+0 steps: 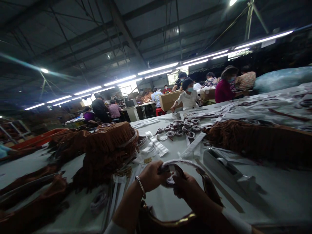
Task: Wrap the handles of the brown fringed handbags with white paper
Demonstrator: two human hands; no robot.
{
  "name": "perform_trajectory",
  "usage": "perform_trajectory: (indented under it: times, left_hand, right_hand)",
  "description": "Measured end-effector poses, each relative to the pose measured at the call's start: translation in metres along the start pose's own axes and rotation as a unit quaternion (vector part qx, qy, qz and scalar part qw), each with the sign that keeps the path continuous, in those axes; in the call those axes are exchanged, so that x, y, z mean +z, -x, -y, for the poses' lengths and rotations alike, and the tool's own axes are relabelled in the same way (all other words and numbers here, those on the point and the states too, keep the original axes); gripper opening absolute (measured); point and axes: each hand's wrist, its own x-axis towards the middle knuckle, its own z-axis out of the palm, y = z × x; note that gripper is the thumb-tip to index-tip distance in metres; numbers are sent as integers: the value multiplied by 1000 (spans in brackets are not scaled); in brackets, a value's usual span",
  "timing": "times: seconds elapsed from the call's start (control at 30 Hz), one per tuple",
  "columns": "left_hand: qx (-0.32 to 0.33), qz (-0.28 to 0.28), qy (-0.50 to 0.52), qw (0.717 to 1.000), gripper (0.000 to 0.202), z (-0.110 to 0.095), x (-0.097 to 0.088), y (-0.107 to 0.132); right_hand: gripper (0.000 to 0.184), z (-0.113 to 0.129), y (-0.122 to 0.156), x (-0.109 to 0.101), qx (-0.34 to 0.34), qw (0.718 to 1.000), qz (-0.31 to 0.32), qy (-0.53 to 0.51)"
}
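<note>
Both of my hands grip a strap (187, 161) wrapped in pale material, bent into a loop above the white table. My left hand (151, 176), with a bangle at its wrist, has thumb and fingers closed on the loop's left side. Opposite it, my right hand (186, 188) pinches the loop's right side, nearly touching the left. From there the strap arches right and down toward a dark brown bag (168, 224) with a shiny gold-coloured edge at the bottom. My forearms hide part of this bag.
Fringed brown pieces (107, 139) are heaped at left, with another fringed pile (258, 139) at right. Coiled wrapped straps (181, 127) lie beyond my hands. A tape dispenser (226, 169) stands to the right. Several people work farther back, including a person in white (187, 99) across the table.
</note>
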Motion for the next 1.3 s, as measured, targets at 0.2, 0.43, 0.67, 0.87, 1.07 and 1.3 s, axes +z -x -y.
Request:
perform_trajectory:
  times: [0.2,0.43,0.67,0.87,1.07,1.3]
  left_hand:
    - [59,-3,-3,998,41,-6,-10,3]
    - [20,-38,-55,998,23,-11,1,4]
    - [0,-44,-120,992,12,-14,5,6]
    - [-22,-62,-124,990,12,-5,6,9]
    - [-5,-54,-162,985,13,-24,10,12]
    - [-8,-77,-163,984,20,-27,10,23]
  right_hand:
    - [54,20,3,2,-73,989,-5,127]
    - [56,14,-3,0,-27,998,49,41]
    - [65,25,2,-2,-70,981,5,181]
    - [40,41,38,-29,-263,831,-75,484]
    - [56,84,40,-7,-443,620,-30,646]
    - [27,68,11,10,-356,625,24,694]
